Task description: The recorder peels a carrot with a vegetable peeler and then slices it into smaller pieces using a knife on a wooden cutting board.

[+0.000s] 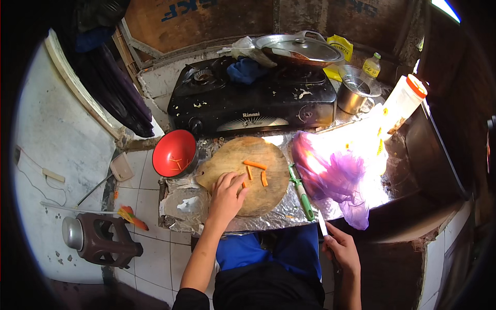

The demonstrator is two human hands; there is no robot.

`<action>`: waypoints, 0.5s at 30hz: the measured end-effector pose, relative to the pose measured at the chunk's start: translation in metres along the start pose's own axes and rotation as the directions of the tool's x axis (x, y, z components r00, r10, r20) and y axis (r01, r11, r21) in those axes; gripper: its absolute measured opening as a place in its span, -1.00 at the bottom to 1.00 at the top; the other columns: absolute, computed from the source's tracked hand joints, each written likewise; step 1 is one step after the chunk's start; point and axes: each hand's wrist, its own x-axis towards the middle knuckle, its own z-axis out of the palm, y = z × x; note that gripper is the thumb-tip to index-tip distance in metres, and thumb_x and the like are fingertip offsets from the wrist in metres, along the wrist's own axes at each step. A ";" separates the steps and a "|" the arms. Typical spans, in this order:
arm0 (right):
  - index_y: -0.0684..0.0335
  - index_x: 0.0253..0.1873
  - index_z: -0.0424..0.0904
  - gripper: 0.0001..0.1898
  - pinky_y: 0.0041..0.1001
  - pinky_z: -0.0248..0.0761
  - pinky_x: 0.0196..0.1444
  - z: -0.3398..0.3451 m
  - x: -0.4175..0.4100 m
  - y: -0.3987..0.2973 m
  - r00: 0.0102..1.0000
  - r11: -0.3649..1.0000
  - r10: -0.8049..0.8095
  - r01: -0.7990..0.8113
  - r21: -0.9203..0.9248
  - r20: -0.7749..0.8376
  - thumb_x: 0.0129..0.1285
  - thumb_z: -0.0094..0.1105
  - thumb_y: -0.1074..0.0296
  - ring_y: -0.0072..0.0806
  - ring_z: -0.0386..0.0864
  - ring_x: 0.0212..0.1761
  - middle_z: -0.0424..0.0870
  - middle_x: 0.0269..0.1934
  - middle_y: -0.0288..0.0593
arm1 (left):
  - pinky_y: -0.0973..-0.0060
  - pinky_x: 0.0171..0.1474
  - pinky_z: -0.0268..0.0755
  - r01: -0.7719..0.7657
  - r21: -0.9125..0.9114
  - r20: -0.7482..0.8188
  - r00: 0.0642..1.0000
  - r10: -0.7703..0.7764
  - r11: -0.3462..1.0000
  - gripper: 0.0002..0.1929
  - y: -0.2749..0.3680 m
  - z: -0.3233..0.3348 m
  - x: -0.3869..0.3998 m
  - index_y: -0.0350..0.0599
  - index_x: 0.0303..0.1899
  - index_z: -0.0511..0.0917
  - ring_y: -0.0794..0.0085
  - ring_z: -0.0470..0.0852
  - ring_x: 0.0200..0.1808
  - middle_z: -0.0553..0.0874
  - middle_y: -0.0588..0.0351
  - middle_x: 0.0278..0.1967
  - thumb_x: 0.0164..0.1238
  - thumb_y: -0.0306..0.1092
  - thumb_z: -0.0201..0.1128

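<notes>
A round wooden cutting board point(248, 201) lies on the foil-covered counter. Several orange carrot pieces point(254, 165) are on it. My left hand point(228, 190) rests over the board's left part, its fingertips at one small piece; whether it grips that piece is hidden. Off the counter's front edge, my right hand point(341, 246) holds a knife point(322, 224) with the blade pointing up and away. A green-handled peeler point(301, 193) lies just right of the board. At the board's upper left stands a red bowl point(174, 153), black outside, with thin carrot strips in it.
A purple plastic bag point(335, 170) lies right of the peeler. Behind the board is a black gas stove point(252, 104), with a lidded wok point(300, 48) and a blue cloth point(245, 70) on it. A metal mug point(348, 97) and an orange-lidded plastic container point(405, 99) stand at the right.
</notes>
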 end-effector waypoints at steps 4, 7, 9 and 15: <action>0.16 0.52 0.46 -0.51 -0.60 0.32 -0.49 0.006 0.002 0.008 0.998 0.999 0.042 -0.042 0.002 0.049 0.54 0.17 0.39 -0.71 0.44 -0.55 0.64 -0.46 -0.30 | 0.18 0.32 0.38 -0.074 0.099 0.046 0.997 0.070 0.992 -0.60 -0.004 -0.004 -0.002 -0.10 0.22 0.69 0.06 0.55 0.33 0.66 -0.09 0.21 0.36 -0.35 0.41; 0.13 0.52 0.46 -0.50 -0.61 0.32 -0.49 0.014 0.009 0.009 0.995 0.998 0.052 -0.048 -0.045 0.083 0.54 0.18 0.38 -0.71 0.44 -0.56 0.64 -0.46 -0.31 | 0.18 0.35 0.33 -0.055 0.125 0.066 0.997 0.047 0.991 -0.59 -0.010 -0.012 -0.004 -0.13 0.23 0.68 0.10 0.54 0.39 0.66 -0.10 0.28 0.38 -0.33 0.39; 0.11 0.53 0.45 -0.50 -0.61 0.31 -0.49 0.023 0.011 0.003 0.989 0.996 0.071 -0.063 -0.068 0.126 0.54 0.18 0.37 -0.71 0.43 -0.56 0.64 -0.45 -0.31 | 0.18 0.37 0.31 0.007 0.014 0.062 0.998 -0.008 1.000 -0.59 -0.015 -0.011 -0.009 -0.15 0.23 0.68 0.11 0.52 0.41 0.65 -0.09 0.31 0.38 -0.32 0.39; 0.07 0.53 0.45 -0.49 -0.54 0.46 -0.39 0.065 0.026 -0.025 0.977 0.952 -0.003 0.068 -0.298 0.213 0.53 0.18 0.34 -0.69 0.49 -0.55 0.72 -0.45 -0.26 | 0.19 0.39 0.27 0.026 -0.029 -0.010 1.000 -0.027 0.999 -0.58 -0.024 -0.012 -0.012 -0.20 0.24 0.67 0.13 0.47 0.48 0.64 -0.06 0.35 0.39 -0.31 0.39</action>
